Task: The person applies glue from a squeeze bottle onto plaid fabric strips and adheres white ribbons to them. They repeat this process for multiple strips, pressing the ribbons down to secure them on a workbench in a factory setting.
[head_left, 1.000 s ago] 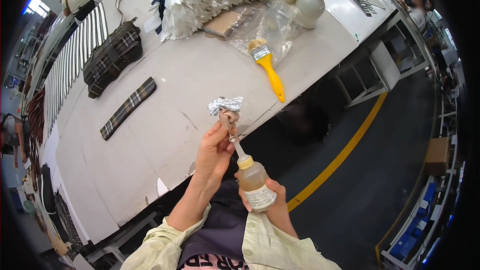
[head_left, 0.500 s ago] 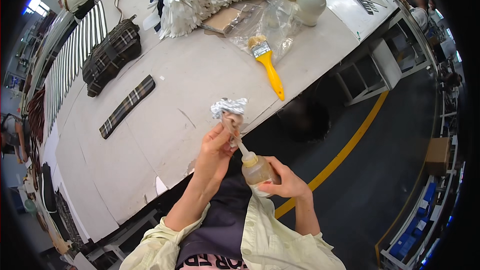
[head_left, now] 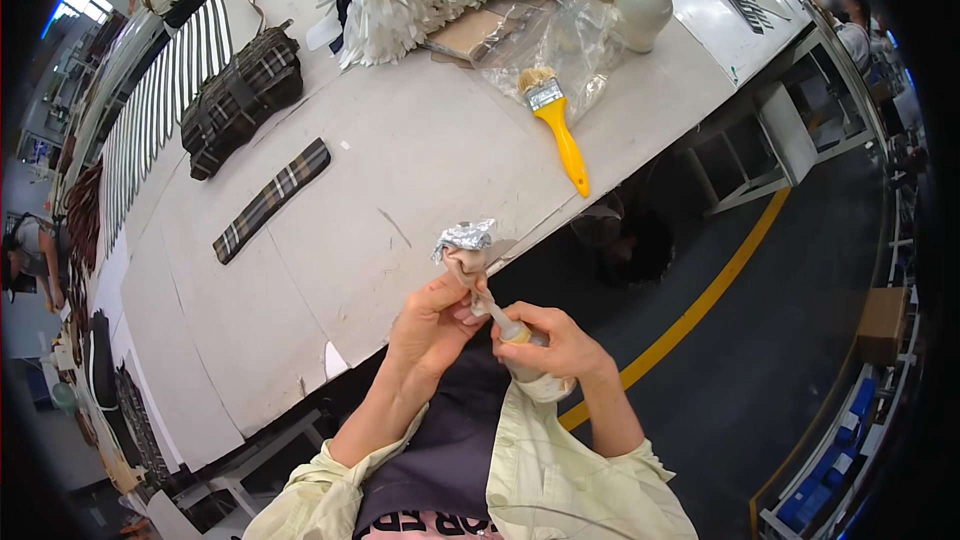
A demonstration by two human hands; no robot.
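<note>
My left hand [head_left: 432, 325] is closed, its fingers pinching a beige, crumpled cloth-like wrap [head_left: 463, 262] topped with crinkled silver foil [head_left: 468, 236]. My right hand [head_left: 562, 342] grips a cloudy squeeze bottle [head_left: 541, 386] around its yellowish neck. The bottle leans toward my left hand, and its pale nozzle [head_left: 500, 317] meets the lower end of the wrap. Whether the tip sits inside the wrap is hidden by my left fingers. Both hands are just off the near edge of the pale worktable [head_left: 330, 270].
On the table lie a yellow-handled brush [head_left: 562, 138], a plaid strip [head_left: 270, 202], a plaid bundle [head_left: 243, 100], striped strips [head_left: 165, 110], a pile of white strips [head_left: 420, 0] and clear plastic bags [head_left: 560, 40]. A white long-necked bottle [head_left: 643, 15] stands behind. People are at the far left.
My right hand has shifted from the bottle's body up to its neck. The bottle is slightly lower and its nozzle is still against the wrap. The table scene has shifted slightly right in view.
</note>
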